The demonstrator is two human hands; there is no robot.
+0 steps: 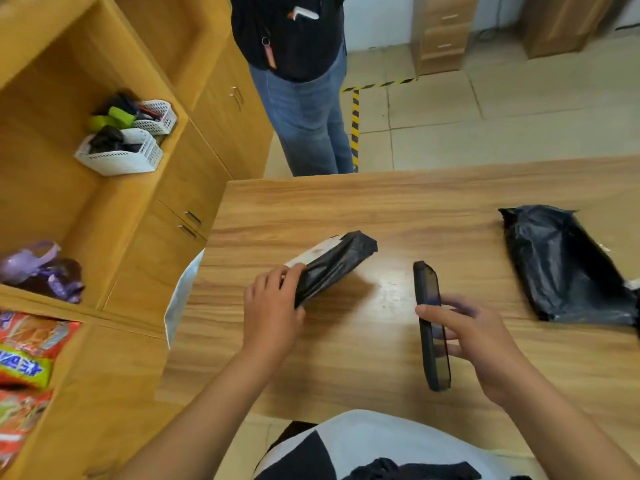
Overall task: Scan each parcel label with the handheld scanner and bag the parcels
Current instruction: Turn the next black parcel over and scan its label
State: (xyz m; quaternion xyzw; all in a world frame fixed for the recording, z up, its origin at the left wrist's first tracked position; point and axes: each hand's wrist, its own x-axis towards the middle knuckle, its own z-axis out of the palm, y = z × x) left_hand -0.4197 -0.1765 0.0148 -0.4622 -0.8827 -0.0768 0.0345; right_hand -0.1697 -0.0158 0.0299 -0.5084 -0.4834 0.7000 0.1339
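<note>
My left hand (pixel 272 306) grips the near end of a small parcel (pixel 337 263) wrapped in black plastic, tilted on edge above the wooden table (pixel 450 199). Its white label faces away to the left, and only a strip of it shows. In my right hand (pixel 485 336) I hold a dark, phone-shaped handheld scanner (pixel 431 323) upright on its edge, a hand's width right of the parcel. A second, larger black parcel (pixel 568 268) lies flat on the table at the far right. A white bag (pixel 181 292) hangs off the table's left edge.
A person in jeans (pixel 308 119) stands at the table's far side. Wooden shelves on the left hold white baskets (pixel 121 157), a purple bag (pixel 45 271) and snack packets (pixel 27 355). Striped tape (pixel 355 126) marks the tiled floor.
</note>
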